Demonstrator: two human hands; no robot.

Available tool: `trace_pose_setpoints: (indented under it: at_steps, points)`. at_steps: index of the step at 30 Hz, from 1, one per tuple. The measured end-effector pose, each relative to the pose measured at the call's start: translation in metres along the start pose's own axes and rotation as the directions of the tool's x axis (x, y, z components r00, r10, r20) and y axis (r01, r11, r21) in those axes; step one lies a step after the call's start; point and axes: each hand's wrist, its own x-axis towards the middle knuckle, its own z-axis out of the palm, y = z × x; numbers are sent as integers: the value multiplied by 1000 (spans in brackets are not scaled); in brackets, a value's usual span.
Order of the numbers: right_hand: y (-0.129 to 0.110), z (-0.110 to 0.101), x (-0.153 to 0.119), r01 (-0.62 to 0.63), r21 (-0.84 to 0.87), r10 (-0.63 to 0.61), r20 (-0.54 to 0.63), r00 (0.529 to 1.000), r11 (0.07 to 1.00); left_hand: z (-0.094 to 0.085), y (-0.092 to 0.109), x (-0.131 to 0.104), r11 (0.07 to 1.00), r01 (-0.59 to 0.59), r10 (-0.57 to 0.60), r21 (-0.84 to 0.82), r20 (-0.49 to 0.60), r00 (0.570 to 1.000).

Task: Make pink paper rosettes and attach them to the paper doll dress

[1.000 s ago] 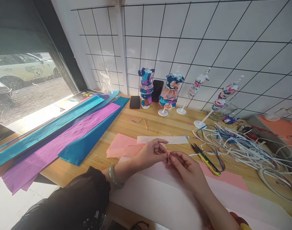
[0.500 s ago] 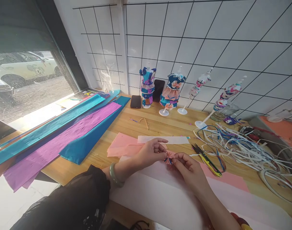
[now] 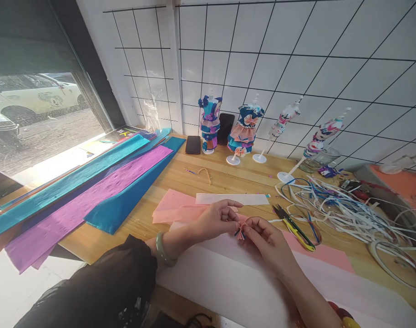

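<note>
A small pleated bow [image 3: 240,231] in pink and dark blue is pinched between both hands above white sheets [image 3: 228,269]. My left hand [image 3: 221,217] grips its left side with thumb and fingertips; a green bangle [image 3: 163,249] circles that wrist. My right hand [image 3: 265,237] has its thumb and index finger closed on the bow's right side. Pink sheets [image 3: 175,205] lie left of the hands, and a white strip [image 3: 231,199] lies just behind them. Yellow-and-black snips [image 3: 298,233] rest to the right of my right hand.
Dressed miniature mannequins [image 3: 210,123] stand along the tiled wall, with a phone [image 3: 193,145] beside them. Long blue and purple sheets [image 3: 126,177] cover the left side. Tangled white strips [image 3: 344,214] lie at the right, near a glass jar [image 3: 326,159].
The bow has turned slightly between the fingers, and its fan looks narrower. My left hand has shifted a little toward me. The things on the table stay put.
</note>
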Motion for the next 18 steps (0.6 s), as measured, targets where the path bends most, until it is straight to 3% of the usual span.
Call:
trace_pose_setpoints:
  at_steps: [10,18]
  points:
    - [6,-4,0,23,-74,-25,-36,999,997,-5,12,1,991,32,-44,-133,-92,995]
    - [5,-3,-1,13,-70,-17,-51,999,997,-4,16,-1,987,60,-66,-151,-37,997]
